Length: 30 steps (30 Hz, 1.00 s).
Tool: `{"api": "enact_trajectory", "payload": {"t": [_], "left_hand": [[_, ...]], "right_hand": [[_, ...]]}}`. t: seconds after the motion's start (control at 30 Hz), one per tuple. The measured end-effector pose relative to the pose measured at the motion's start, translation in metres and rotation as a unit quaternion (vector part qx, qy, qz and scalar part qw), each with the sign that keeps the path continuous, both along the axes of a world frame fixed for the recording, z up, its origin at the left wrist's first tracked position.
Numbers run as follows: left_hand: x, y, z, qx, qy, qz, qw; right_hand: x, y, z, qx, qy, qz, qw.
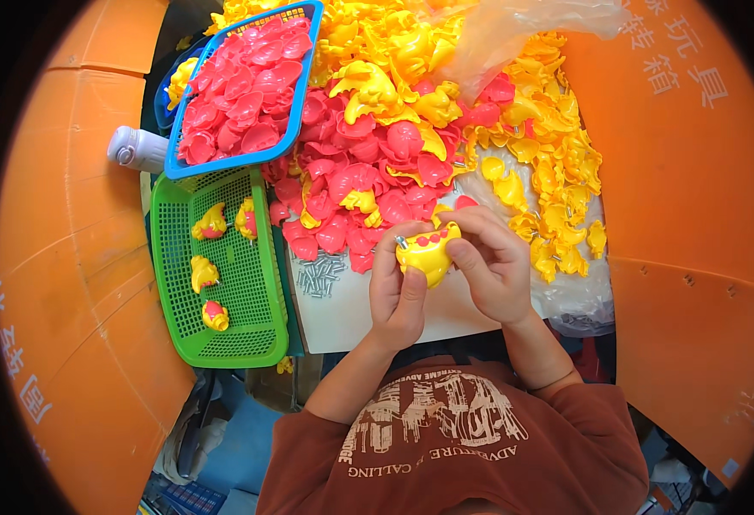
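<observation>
Between both hands, above the near edge of the white work surface, is a glossy yellow plastic toy part (429,263) with small red patches along its upper side. My left hand (394,296) grips its left side, thumb pressed to the front. A short metal pin (402,243) sticks out by the left fingertips. On the other side, my right hand (499,268) is closed on the same part, thumb and fingers pinching its right edge. The fingers hide much of its back. Just beyond the hands lies a heap of red plastic shells (353,182) mixed with yellow pieces.
A blue basket (298,112) full of red shells overlaps a green basket (261,339) holding several yellow-and-red toy pieces. Metal pins (319,276) lie left of my hands. Yellow parts (557,193) spread along the right. Orange panels (694,215) flank both sides; a pale bottle (137,148) lies left.
</observation>
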State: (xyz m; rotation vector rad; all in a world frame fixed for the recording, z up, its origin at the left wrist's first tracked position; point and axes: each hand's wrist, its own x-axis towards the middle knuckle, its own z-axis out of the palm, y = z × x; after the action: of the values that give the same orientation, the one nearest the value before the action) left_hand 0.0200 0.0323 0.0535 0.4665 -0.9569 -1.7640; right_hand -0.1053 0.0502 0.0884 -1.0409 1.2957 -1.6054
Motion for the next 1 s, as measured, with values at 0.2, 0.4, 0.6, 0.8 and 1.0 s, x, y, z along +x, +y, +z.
{"api": "enact_trajectory", "payload": {"t": [0.2,0.4,0.6,0.8,1.0], "left_hand": [[0.001,0.001,-0.008,-0.029,-0.043,0.019,0.998],[0.007,-0.001,0.000,-0.013,-0.013,-0.024,1.000],[-0.001,0.000,0.002,-0.018,-0.019,0.041,0.999],[-0.009,-0.004,0.004,0.091,-0.001,0.059,0.994],[-0.005,-0.010,0.006,0.072,-0.016,0.076,0.994]], "right_hand": [[-0.011,0.000,-0.007,-0.044,-0.027,0.056,0.997],[-0.025,-0.005,-0.004,-0.036,-0.038,0.150,0.987],[-0.008,-0.004,-0.026,-0.045,-0.097,0.126,0.986],[0.016,0.005,-0.045,-0.055,-0.075,0.108,0.990],[0.005,-0.009,-0.040,0.008,-0.247,0.128,0.960]]}}
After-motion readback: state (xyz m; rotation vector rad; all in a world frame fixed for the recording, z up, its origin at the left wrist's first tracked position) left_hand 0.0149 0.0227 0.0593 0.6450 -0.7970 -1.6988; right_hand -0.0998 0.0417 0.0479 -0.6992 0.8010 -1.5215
